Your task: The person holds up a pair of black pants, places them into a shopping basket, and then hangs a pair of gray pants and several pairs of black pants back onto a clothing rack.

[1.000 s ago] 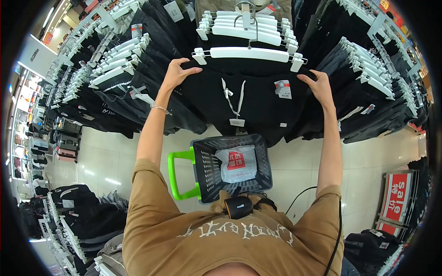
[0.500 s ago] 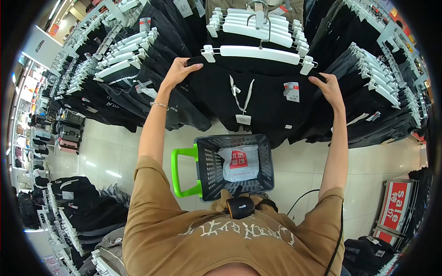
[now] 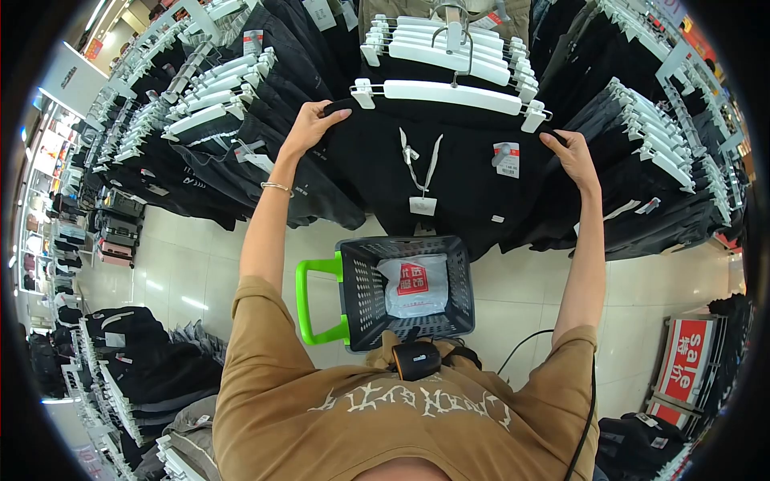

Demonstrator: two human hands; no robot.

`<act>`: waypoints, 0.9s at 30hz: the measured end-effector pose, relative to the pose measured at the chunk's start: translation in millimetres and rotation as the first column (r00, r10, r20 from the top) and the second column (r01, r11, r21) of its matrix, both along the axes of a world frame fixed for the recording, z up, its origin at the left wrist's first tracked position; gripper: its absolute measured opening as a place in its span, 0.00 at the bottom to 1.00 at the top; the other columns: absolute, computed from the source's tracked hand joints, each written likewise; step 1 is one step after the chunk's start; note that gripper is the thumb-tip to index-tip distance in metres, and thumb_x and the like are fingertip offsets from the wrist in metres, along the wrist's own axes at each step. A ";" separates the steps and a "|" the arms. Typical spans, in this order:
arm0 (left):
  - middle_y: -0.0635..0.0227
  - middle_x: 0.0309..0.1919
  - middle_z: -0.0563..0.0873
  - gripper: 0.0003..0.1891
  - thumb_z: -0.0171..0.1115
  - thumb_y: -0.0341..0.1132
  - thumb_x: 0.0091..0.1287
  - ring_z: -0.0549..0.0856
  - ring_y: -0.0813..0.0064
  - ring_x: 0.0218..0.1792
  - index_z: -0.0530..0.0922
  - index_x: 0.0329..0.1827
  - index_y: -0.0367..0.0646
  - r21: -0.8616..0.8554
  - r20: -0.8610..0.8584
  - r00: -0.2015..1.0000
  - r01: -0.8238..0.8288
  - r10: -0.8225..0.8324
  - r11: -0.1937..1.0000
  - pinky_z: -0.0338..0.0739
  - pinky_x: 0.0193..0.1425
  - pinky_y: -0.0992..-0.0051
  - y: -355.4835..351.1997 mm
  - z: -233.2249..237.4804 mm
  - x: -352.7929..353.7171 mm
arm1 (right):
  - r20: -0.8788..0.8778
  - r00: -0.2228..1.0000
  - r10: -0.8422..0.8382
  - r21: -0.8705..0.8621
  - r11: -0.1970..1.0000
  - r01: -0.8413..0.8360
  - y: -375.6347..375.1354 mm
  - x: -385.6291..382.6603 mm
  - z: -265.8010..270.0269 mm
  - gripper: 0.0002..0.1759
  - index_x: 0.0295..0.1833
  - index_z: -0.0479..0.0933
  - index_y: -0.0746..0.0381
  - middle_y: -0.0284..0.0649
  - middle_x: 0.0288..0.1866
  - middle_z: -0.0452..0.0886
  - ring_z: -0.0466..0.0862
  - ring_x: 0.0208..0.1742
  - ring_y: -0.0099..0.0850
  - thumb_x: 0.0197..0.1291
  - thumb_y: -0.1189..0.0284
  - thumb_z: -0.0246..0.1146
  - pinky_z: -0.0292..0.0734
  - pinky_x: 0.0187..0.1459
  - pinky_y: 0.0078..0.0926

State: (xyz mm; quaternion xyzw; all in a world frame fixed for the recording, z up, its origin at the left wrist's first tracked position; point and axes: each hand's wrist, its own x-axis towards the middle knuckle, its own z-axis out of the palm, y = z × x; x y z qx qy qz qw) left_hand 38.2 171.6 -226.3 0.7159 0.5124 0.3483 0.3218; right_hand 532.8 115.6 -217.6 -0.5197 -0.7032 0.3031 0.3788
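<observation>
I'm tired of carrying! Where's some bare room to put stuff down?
Bare floor lies between the green handle and the suitcases, and between the basket and the red sale sign. It's crowded ahead: the left hand and right hand hold a black garment among packed hangers.

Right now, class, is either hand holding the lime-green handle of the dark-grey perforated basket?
No: the left hand and right hand each grip an upper corner of the black drawstring garment.
</observation>
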 end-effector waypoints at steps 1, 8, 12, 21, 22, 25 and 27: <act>0.72 0.28 0.86 0.14 0.70 0.37 0.63 0.81 0.88 0.29 0.84 0.38 0.31 -0.004 0.082 0.996 0.036 -0.035 0.999 0.76 0.35 0.85 -3.5 -0.2 4.5 | 0.011 1.000 -0.010 0.003 1.000 0.010 -0.9 -2.3 1.8 0.17 0.32 0.81 0.70 0.20 0.20 0.69 0.63 0.23 0.11 0.64 0.64 0.66 0.57 0.24 0.18; 0.67 0.31 0.87 0.20 0.76 0.36 0.54 0.84 0.82 0.31 0.83 0.44 0.31 0.037 0.097 0.995 -0.015 0.011 0.999 0.78 0.37 0.81 -7.9 -4.7 25.4 | -0.005 0.994 -0.105 0.043 0.993 0.105 3.9 -10.7 -11.8 0.26 0.48 0.81 0.73 0.40 0.39 0.86 0.83 0.40 0.24 0.48 0.65 0.76 0.76 0.46 0.22; 0.63 0.38 0.87 0.28 0.79 0.39 0.49 0.85 0.78 0.38 0.81 0.50 0.32 0.176 0.043 0.993 -0.116 0.110 0.978 0.79 0.44 0.78 -8.1 -14.7 39.5 | 0.038 0.991 -0.130 0.097 0.987 0.126 1.2 -20.7 -14.0 0.37 0.55 0.77 0.75 0.50 0.49 0.84 0.82 0.52 0.33 0.43 0.62 0.78 0.72 0.57 0.28; 0.63 0.33 0.88 0.18 0.77 0.34 0.51 0.86 0.76 0.33 0.83 0.41 0.33 0.203 0.309 0.931 -0.264 0.194 0.943 0.81 0.42 0.76 -2.5 -50.4 64.7 | -0.027 0.972 -0.234 0.096 0.967 0.235 -3.8 -51.4 -19.3 0.28 0.48 0.80 0.73 0.52 0.41 0.86 0.87 0.43 0.37 0.45 0.64 0.76 0.77 0.48 0.29; 0.62 0.32 0.89 0.18 0.77 0.34 0.51 0.86 0.75 0.32 0.83 0.40 0.33 0.251 0.294 0.927 -0.309 0.231 0.918 0.81 0.41 0.76 -4.6 -49.8 67.4 | -0.025 0.956 -0.292 0.165 0.942 0.292 -3.3 -54.6 -25.5 0.26 0.49 0.80 0.71 0.52 0.41 0.86 0.87 0.43 0.39 0.46 0.65 0.75 0.78 0.47 0.30; 0.59 0.38 0.87 0.23 0.79 0.35 0.48 0.86 0.69 0.38 0.81 0.46 0.35 0.240 0.240 0.915 -0.381 0.325 0.893 0.80 0.46 0.73 -12.4 -44.9 73.9 | -0.027 0.908 -0.417 0.273 0.871 0.408 -4.9 -67.3 -32.5 0.24 0.50 0.80 0.70 0.52 0.40 0.86 0.87 0.42 0.43 0.48 0.67 0.73 0.78 0.46 0.32; 0.57 0.44 0.85 0.29 0.80 0.37 0.47 0.84 0.67 0.45 0.78 0.51 0.36 0.345 0.209 0.902 -0.429 0.377 0.835 0.77 0.52 0.71 -15.9 -46.9 75.2 | -0.011 0.867 -0.497 0.271 0.833 0.481 -11.1 -75.4 -30.0 0.26 0.54 0.76 0.68 0.54 0.42 0.85 0.86 0.45 0.47 0.49 0.69 0.72 0.78 0.49 0.34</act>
